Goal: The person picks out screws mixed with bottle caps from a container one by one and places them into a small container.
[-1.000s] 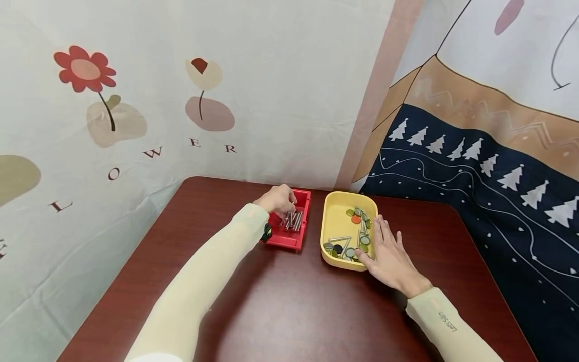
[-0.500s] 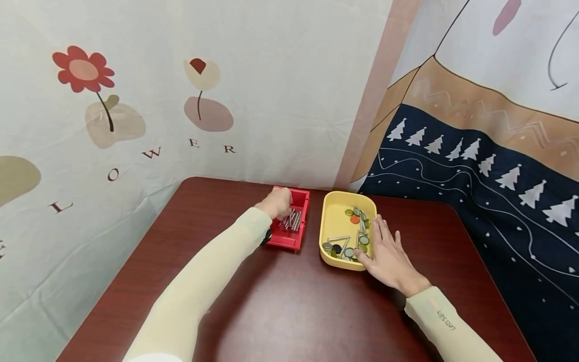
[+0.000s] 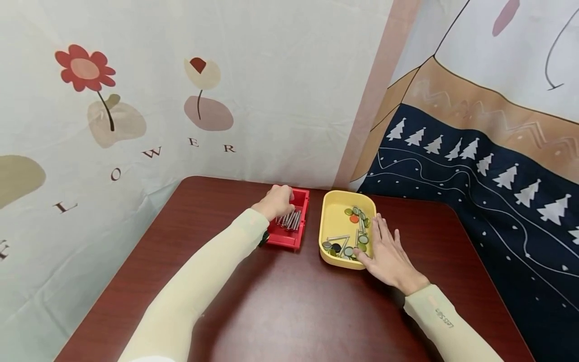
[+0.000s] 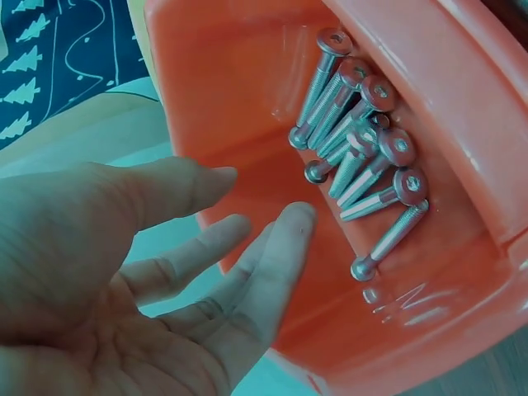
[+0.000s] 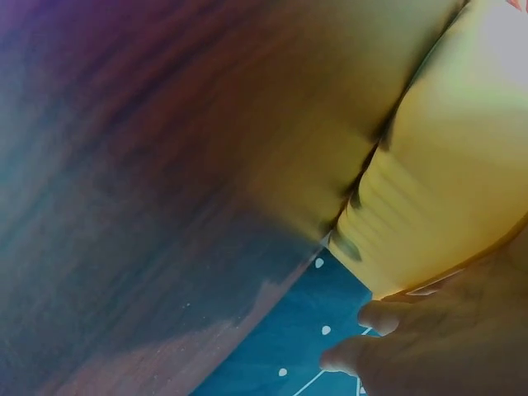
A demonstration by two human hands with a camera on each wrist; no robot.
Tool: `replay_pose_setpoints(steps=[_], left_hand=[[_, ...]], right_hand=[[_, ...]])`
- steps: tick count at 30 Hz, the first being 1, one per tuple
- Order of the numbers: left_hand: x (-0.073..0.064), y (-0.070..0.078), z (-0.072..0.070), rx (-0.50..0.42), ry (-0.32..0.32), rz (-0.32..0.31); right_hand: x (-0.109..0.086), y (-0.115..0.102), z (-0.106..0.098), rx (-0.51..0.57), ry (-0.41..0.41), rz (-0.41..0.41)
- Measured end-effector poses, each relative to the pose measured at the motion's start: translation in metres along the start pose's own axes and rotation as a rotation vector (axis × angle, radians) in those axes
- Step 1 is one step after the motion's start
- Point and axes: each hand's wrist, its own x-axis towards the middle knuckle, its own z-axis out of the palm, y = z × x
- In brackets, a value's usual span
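The bolts [image 4: 360, 138] lie heaped in the red bin [image 3: 284, 242], just to the right of the left hand [image 3: 275, 202] and a little closer to the body. On my left wrist feed that hand is empty, its thumb and fingers loosely bent with gaps between them, and the fingertips face the bolts without touching any. I count several round, flat heads with threaded shanks, pointing more or less the same way.

Farther right of the left hand I have the yellow tray [image 3: 332, 216]. The right hand [image 3: 390, 256] lies at its right side, fingers extended along the rim and thumb over the near corner; I see nothing in its grasp. My right wrist feed is too murky to show how firmly it touches. Left of that hand, inside the tray, are round discs, one orange disc [image 3: 354, 219] and one black disc [image 3: 336, 248] among them, with slim metal pieces [image 3: 339, 238].

Beneath both hands I see the dark red-brown table [image 3: 289, 311], and beyond them a pale cloth [image 3: 280, 100] printed with flowers; a navy cloth with white trees [image 3: 420, 166] hangs past the right hand
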Motion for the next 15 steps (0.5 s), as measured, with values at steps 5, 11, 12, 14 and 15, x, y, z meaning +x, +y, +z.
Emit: replay_pose_setpoints(steps=[5, 11, 12, 14, 15], left_hand=[[-0.005, 0.001, -0.001, -0.028, 0.041, 0.028], [-0.01, 0.004, -0.003, -0.025, 0.08, 0.071], [-0.011, 0.005, -0.003, -0.021, 0.088, 0.078], [-0.013, 0.007, -0.003, -0.011, 0.102, 0.094], [-0.014, 0.009, -0.003, -0.007, 0.109, 0.101]], right_hand=[[0.0, 0.0, -0.002, -0.011, -0.004, -0.003], [-0.001, 0.0, -0.003, -0.018, -0.001, -0.009], [-0.001, 0.0, -0.003, -0.017, 0.0, -0.011], [-0.002, 0.0, -0.004, -0.013, -0.001, -0.014], [-0.002, 0.0, -0.004, -0.012, -0.003, -0.014]])
